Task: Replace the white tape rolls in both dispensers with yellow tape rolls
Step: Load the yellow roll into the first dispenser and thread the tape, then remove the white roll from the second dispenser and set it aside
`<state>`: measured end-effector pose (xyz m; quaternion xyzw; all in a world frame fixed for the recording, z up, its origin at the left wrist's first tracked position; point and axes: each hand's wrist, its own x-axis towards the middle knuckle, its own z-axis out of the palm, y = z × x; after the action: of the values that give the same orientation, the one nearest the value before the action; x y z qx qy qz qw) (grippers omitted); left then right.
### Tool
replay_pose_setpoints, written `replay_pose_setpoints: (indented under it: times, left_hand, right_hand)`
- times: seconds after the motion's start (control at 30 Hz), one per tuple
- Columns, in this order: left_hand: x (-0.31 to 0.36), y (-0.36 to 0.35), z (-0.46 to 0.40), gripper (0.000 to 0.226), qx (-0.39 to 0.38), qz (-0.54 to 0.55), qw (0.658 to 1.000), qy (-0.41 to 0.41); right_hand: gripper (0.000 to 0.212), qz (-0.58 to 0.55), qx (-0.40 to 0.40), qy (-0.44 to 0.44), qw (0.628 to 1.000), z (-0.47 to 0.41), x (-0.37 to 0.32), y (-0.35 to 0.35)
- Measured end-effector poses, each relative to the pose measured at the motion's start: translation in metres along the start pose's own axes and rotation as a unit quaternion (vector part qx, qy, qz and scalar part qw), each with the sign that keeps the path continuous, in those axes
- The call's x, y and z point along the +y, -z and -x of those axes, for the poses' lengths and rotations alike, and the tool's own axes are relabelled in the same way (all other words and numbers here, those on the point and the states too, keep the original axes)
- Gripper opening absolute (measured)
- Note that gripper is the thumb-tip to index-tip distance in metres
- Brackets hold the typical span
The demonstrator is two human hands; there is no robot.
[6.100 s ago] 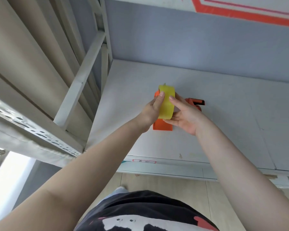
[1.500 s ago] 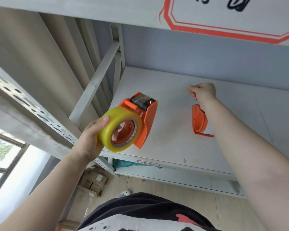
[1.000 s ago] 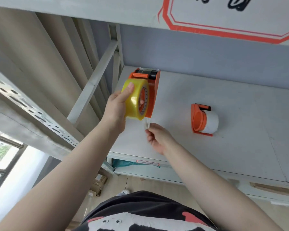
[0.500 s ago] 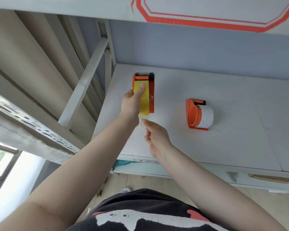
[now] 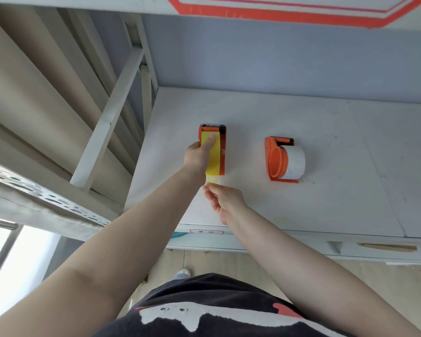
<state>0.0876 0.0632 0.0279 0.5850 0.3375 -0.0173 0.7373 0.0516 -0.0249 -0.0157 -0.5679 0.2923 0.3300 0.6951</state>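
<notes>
Left hand (image 5: 199, 154) gripped yellow tape roll (image 5: 213, 156), seated in left orange dispenser (image 5: 223, 152) above the shelf (image 5: 326, 203). Right hand (image 5: 225, 201) pinched the loose tape end (image 5: 212, 184). Risk: tape could stick to itself. 1 white roll (image 5: 293, 161) remained unreplaced.

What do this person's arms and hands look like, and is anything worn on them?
Both forearms are bare up to the frame's edge: no sleeves, gloves, watch or rings show. The left hand and right hand have short, unpainted nails. Below them shows a black top with a white and red print.
</notes>
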Motion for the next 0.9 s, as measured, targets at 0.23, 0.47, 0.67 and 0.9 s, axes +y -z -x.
replay_pose_setpoints:
  times: [0.23, 0.47, 0.67, 0.9]
  left_hand:
    - [0.009, -0.004, 0.001, 0.035, 0.02, -0.07, 0.997, 0.007]
    - [0.011, -0.006, 0.003, 0.06, 0.036, -0.12, 0.992, 0.025]
    - [0.014, -0.009, 0.004, 0.056, 0.06, -0.136, 0.988, 0.029]
    - [0.017, -0.004, 0.011, 0.045, 0.059, -0.137, 0.989, 0.017]
  right_hand:
    - [0.007, -0.006, -0.008, -0.004, 1.0, 0.0, 0.002, 0.003]
    - [0.011, -0.029, -0.008, -0.018, 0.999, 0.004, 0.001, 0.007]
    - [0.015, -0.026, -0.008, -0.018, 0.999, 0.009, 0.001, 0.008]
    - [0.013, -0.022, -0.012, -0.016, 1.0, 0.017, 0.006, 0.01]
